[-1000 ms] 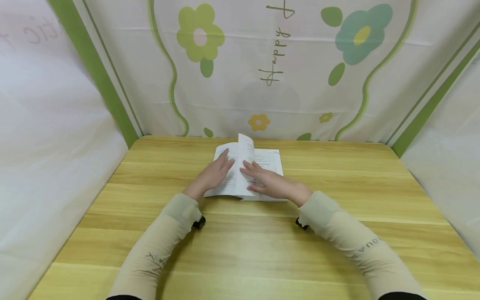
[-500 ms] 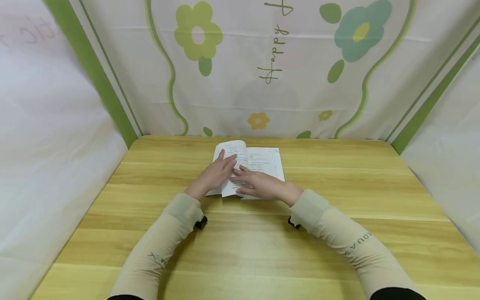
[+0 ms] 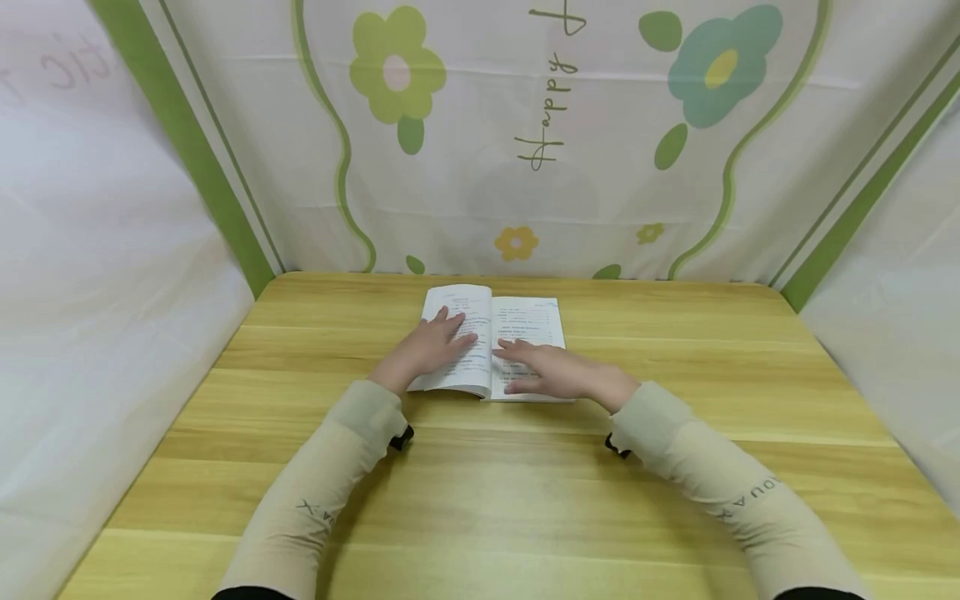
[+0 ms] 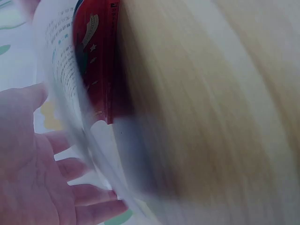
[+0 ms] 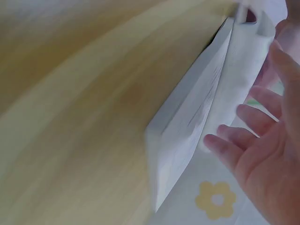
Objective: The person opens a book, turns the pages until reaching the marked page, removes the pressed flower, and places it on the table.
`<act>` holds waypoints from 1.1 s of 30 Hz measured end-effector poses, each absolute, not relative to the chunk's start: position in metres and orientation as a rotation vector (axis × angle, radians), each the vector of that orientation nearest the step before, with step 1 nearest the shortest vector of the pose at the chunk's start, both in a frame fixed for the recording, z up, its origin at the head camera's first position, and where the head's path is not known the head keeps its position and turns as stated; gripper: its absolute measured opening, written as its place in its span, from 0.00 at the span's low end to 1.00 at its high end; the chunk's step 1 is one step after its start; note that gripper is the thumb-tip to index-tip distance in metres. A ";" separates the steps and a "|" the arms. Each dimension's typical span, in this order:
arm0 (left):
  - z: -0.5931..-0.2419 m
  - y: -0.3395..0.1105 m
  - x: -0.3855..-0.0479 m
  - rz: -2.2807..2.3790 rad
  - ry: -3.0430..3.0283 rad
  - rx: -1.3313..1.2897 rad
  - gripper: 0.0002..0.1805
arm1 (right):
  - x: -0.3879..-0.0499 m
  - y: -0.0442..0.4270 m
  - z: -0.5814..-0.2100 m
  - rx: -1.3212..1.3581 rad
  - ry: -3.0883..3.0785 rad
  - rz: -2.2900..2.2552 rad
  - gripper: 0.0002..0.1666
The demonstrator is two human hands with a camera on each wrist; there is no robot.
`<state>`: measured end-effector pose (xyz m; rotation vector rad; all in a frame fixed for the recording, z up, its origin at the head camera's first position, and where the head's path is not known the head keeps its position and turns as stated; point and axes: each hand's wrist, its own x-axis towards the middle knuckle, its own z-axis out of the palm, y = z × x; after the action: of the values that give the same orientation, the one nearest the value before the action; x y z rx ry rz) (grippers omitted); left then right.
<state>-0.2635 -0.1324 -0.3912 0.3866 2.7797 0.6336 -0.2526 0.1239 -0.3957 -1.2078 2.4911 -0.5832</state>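
I see a pale yellow-brown wooden table [image 3: 480,500] with a white fabric backdrop [image 3: 450,200] along its far edge, printed with a lime-green flower [image 3: 408,42] at left, a teal flower [image 3: 697,75] at right and a small orange flower [image 3: 517,242] low between them. The white paperback book [image 3: 482,367] lies open near the table's far edge, about midway across, its red cover [image 4: 99,61] showing in the left wrist view, which is blurred. What blocks my view of the print is the hands themselves. The left hand [image 3: 429,347] lies over the left page, fingers spread wide and pointing away; its grip is loose, pinching nothing. The right hand [image 3: 551,371] reaches in from the right over the right page, fingers extended and apart, grasping nothing; I cannot tell whether it touches the paper. Both forearms, in beige sleeves [image 3: 315,500], angle inward from the near edge.
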 end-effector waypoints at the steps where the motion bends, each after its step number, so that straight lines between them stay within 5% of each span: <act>1: -0.391 -0.132 -0.264 0.617 2.782 0.381 0.40 | -0.253 0.129 -0.396 -1.193 2.492 -0.569 0.42; 16: -0.391 -0.133 -0.262 0.472 2.847 0.406 0.47 | -0.255 0.167 -0.399 -1.149 2.482 -0.435 0.45; 33: -0.392 -0.133 -0.259 0.132 2.883 0.760 0.30 | -0.261 0.168 -0.390 -1.085 2.437 -0.388 0.36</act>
<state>-0.2588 -0.1329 -0.3917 0.7597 2.8829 0.1320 -0.2606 0.1680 -0.3905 -1.0849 2.4373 -0.3882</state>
